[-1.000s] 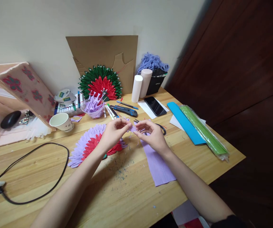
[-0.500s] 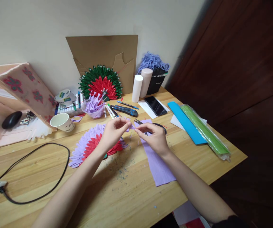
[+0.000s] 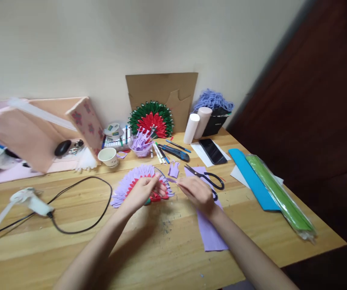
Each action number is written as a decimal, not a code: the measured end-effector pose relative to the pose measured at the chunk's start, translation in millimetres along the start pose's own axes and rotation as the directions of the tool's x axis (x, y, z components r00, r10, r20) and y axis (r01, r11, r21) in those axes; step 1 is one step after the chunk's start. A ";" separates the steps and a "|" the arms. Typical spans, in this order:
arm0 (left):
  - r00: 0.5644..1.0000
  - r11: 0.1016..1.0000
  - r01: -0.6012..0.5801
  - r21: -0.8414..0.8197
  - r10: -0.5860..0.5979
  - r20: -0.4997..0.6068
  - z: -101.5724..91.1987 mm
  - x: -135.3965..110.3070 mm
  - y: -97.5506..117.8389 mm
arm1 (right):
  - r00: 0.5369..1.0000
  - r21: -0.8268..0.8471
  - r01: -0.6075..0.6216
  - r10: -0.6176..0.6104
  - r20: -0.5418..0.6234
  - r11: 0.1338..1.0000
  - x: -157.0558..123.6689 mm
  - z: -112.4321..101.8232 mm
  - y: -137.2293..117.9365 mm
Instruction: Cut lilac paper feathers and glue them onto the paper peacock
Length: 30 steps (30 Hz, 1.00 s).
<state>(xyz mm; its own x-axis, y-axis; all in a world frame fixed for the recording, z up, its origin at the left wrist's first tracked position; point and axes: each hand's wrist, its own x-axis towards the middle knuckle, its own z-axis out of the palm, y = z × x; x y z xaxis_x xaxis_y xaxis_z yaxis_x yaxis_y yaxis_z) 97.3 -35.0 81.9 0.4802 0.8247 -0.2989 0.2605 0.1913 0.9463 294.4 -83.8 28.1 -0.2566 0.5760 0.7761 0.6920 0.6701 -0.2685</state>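
My right hand (image 3: 198, 194) pinches a small purple paper petal (image 3: 171, 180) between thumb and fingertips. Beside it, my left hand (image 3: 145, 191) is held with its fingers apart and nothing in them. Under the left hand lies a fan-shaped paper piece (image 3: 134, 177) with purple petals outside and red ones inside, partly hidden by that hand. Black-handled scissors (image 3: 205, 174) rest open on a purple crepe paper strip (image 3: 211, 231), beyond and under my right hand. A cut purple scrap (image 3: 173, 169) lies just past the petal.
A glue gun (image 3: 36, 201) with a looping black cord is on the left. Behind are a paper cup (image 3: 108, 157), a bowl of purple scraps (image 3: 140, 150), a utility knife (image 3: 175, 152) and a phone (image 3: 212, 151). Green wrapped paper (image 3: 280, 195) lies right.
The hands have parted: my left hand has let go of the petal and opened, while my right still holds it. The view has swung left, bringing the whole glue gun into sight.
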 end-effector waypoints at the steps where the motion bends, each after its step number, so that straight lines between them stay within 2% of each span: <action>1: 0.998 0.996 0.063 -0.057 -0.061 0.032 -3.5 -8.6 -1.7 | 0.994 0.003 0.103 -0.103 0.035 0.995 0.6 3.3 -4.0; 3: 0.989 0.981 0.146 -0.127 -0.141 0.049 -13.1 -24.4 -5.3 | 0.966 0.042 0.243 -0.245 0.080 0.969 5.9 10.7 -13.0; 6: 0.989 0.979 0.145 -0.145 -0.149 -0.014 -31.8 -45.7 -11.4 | 0.919 0.172 0.359 -0.379 0.104 0.917 26.2 23.6 -25.3; 8: 0.989 0.983 0.108 -0.146 -0.122 -0.087 -44.8 -58.9 -16.1 | 0.840 0.227 0.495 -0.529 0.120 0.838 44.9 34.2 -32.4; 11: 0.971 0.980 0.073 -0.183 -0.112 -0.213 -63.7 -77.2 -25.6 | 0.679 0.160 0.714 -0.730 0.082 0.682 69.1 54.7 -44.1; 12: 0.959 0.978 0.064 -0.199 -0.115 -0.258 -70.0 -83.3 -30.2 | 0.642 0.136 0.752 -0.764 0.071 0.645 74.4 63.0 -48.6; 13: 0.943 0.976 0.049 -0.214 -0.116 -0.311 -76.5 -89.8 -35.9 | 0.627 0.131 0.765 -0.776 0.071 0.631 78.3 72.2 -53.4; 14: 0.921 0.974 0.026 -0.224 -0.111 -0.374 -83.2 -96.8 -42.9 | 0.642 0.147 0.749 -0.763 0.079 0.646 80.9 82.3 -58.4; 15: 0.890 0.974 -0.004 -0.228 -0.100 -0.444 -90.0 -104.5 -51.1 | 0.686 0.177 0.702 -0.722 0.094 0.690 82.7 93.6 -63.9; 16: 0.850 0.974 -0.038 -0.224 -0.086 -0.519 -97.0 -113.0 -60.6 | 0.752 0.213 0.619 -0.649 0.115 0.756 84.2 106.1 -69.8; 18: 0.762 0.978 -0.075 -0.193 -0.069 -0.644 -111.2 -132.2 -82.1 | 0.888 0.284 0.356 -0.417 0.195 0.890 87.8 135.2 -84.2; 19: 0.714 0.979 -0.085 -0.185 -0.070 -0.697 -118.2 -142.5 -93.6 | 0.925 0.305 0.197 -0.279 0.256 0.932 90.4 151.8 -93.1; 20: 0.656 0.981 -0.090 -0.173 -0.073 -0.751 -125.2 -152.9 -105.0 | 0.932 0.317 0.041 -0.151 0.330 0.948 93.6 169.5 -103.3; 21: 0.598 0.984 -0.093 -0.155 -0.070 -0.799 -132.2 -163.2 -116.2 | 0.912 0.317 -0.094 -0.046 0.407 0.944 97.3 188.0 -115.0; 23: 0.482 0.991 -0.089 -0.104 -0.049 -0.875 -146.4 -182.1 -136.5 | 0.838 0.298 -0.294 0.095 0.537 0.908 105.2 225.3 -142.1; 25: 0.363 0.996 -0.071 -0.058 -0.029 -0.931 -160.9 -197.5 -153.3 | 0.785 0.310 -0.375 0.121 0.607 0.874 112.4 259.8 -171.7; 27: 0.271 0.998 -0.056 -0.038 -0.021 -0.962 -175.4 -208.8 -165.8 | 0.772 0.317 -0.413 0.143 0.620 0.854 117.9 288.5 -200.0; 28: 0.232 0.998 -0.052 -0.034 -0.021 -0.972 -182.5 -212.9 -170.2 | 0.770 0.323 -0.426 0.151 0.621 0.845 120.0 300.2 -212.2; 30: 0.183 0.999 -0.042 -0.028 -0.019 -0.983 -195.7 -218.4 -175.5 | 0.768 0.337 -0.449 0.165 0.618 0.828 123.2 318.8 -230.8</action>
<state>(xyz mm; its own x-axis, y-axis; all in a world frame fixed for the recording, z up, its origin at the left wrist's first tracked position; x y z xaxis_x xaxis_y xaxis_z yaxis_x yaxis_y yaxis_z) -217.2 -144.4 5.1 -0.7402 0.6707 0.0477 0.2170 0.1712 0.9610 -112.0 -18.2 3.8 -0.5005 0.8425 0.1992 0.4609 0.4540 -0.7626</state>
